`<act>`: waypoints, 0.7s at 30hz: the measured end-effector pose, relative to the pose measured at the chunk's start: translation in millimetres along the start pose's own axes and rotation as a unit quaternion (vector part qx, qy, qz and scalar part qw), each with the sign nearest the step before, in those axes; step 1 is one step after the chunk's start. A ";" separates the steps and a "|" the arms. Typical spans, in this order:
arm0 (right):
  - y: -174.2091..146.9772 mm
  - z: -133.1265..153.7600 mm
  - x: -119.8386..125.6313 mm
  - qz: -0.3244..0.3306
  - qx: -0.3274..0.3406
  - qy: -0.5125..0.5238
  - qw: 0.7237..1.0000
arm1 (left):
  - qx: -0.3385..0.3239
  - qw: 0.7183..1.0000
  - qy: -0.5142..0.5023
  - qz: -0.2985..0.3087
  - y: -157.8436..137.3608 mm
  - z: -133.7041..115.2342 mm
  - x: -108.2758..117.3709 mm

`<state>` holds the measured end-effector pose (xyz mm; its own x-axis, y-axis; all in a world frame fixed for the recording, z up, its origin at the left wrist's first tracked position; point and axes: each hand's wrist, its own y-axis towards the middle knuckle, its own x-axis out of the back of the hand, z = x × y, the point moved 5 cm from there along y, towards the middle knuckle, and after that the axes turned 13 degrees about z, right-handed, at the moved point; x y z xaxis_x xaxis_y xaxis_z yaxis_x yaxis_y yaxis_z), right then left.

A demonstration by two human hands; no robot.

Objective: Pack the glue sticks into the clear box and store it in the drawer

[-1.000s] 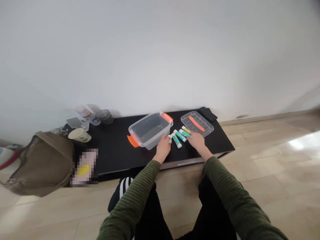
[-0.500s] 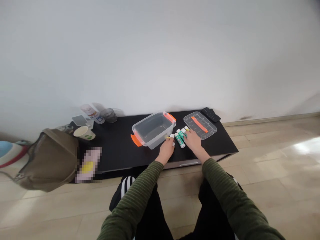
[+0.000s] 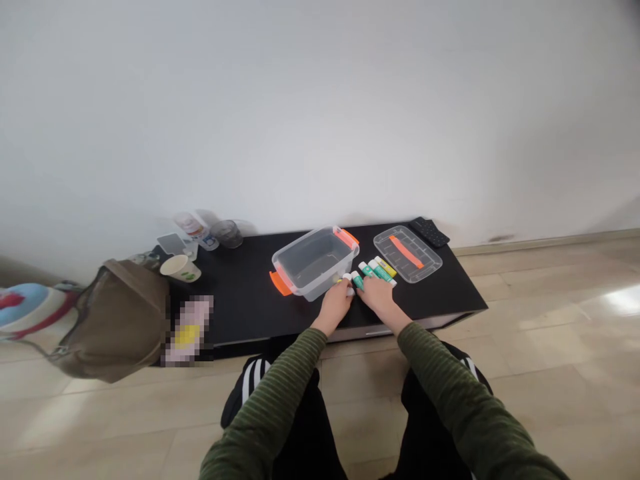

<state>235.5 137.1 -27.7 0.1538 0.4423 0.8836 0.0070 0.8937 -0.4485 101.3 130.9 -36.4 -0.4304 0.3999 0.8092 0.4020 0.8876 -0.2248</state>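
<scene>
My left hand is closed around a few white-capped glue sticks, just right of the clear plastic box; a bit of yellow shows by its fingers. Close beside it, my right hand has its fingers curled on a green-and-white glue stick, whose lower end is hidden. More green-and-white glue sticks and a yellow one lie side by side beyond that hand. The box stands uncovered, with orange latches at its ends. Its clear lid, with an orange handle, lies flat to the right.
A black keypad-like object lies at the back right of the low black cabinet. On its left stand a paper cup, a glass, a spray can and a brown bag. A wall rises behind.
My right hand has shifted left from the yellow glue stick to the green-and-white one near my left hand. The yellow one shows more now. The view has swung slightly left.
</scene>
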 end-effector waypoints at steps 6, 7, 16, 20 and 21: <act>-14.0 -4.2 11.4 -0.011 0.010 0.021 1.000 | -0.003 0.982 -0.187 -0.028 3.9 13.9 6.1; -17.5 -7.0 14.1 -0.016 0.012 0.024 0.999 | -0.002 0.970 -0.243 -0.025 5.8 17.0 4.4; -46.4 -32.5 19.0 -0.051 0.047 0.087 0.994 | 0.012 0.721 -0.693 -0.007 6.5 26.4 -8.6; -58.3 -30.9 15.3 -0.055 0.070 0.091 0.992 | 0.013 0.687 -0.726 0.008 4.5 19.9 -7.4; -60.6 -29.8 15.2 -0.055 0.075 0.090 0.992 | 0.010 0.683 -0.730 0.011 4.6 17.8 -7.1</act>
<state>266.8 87.4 8.9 0.3338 0.3335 0.8817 -0.1115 0.9427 -0.3144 91.9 136.3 -52.9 -0.7779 0.2018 -0.5951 0.4168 0.8744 -0.2483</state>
